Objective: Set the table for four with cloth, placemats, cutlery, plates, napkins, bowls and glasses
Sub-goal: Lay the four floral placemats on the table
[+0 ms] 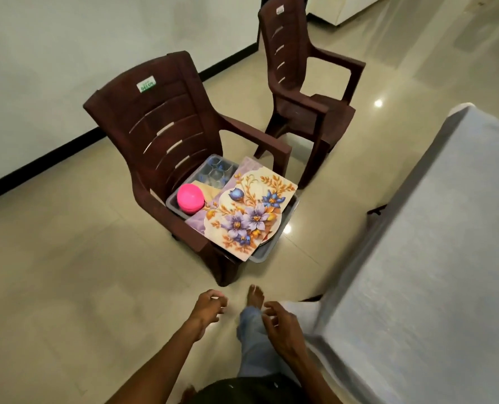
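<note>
With the cloth (435, 258) laid, both the left hand (209, 309) and right hand (282, 322) are held loosely curled and empty, and the placemats (248, 211) are judged next to be lifted.

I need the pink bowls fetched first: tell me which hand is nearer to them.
Left. The left hand hangs below the pink bowls, roughly in line with them. The right hand is lower in the view and off to the right, nearer the covered table.

Glossy beige tiled floor (67, 272) reflects ceiling lights. Two dark brown slatted plastic armchairs (166, 135) stand ahead of the hands, before a pale wall (53, 53) with black skirting (38, 158).
</note>
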